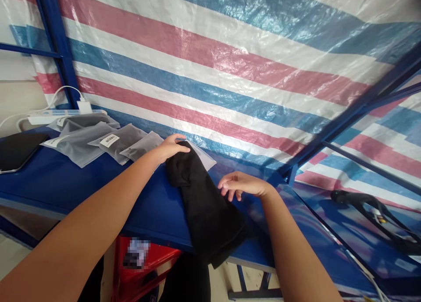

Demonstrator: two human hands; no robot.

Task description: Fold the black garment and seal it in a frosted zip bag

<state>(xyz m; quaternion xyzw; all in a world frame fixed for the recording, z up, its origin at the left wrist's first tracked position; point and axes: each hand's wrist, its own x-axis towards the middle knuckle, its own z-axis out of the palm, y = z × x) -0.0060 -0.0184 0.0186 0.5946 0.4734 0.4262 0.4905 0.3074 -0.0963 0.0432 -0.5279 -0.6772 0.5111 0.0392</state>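
A black folded garment [204, 205] lies across the blue shelf [66, 183], its near end hanging over the front edge. My left hand [171, 146] pinches the garment's far end, fingers closed on the cloth. My right hand [241, 184] hovers just right of the garment's middle, fingers loosely curled and apart, holding nothing. A clear plastic bag [205, 157] lies under the garment's far end.
Several grey bagged packets [98, 140] with a barcode label lie at the left. A white power strip [55, 114] with a charger sits behind them. A dark tablet [18, 151] rests at far left. A red box [141, 267] stands below. A striped tarp [230, 74] backs the shelf.
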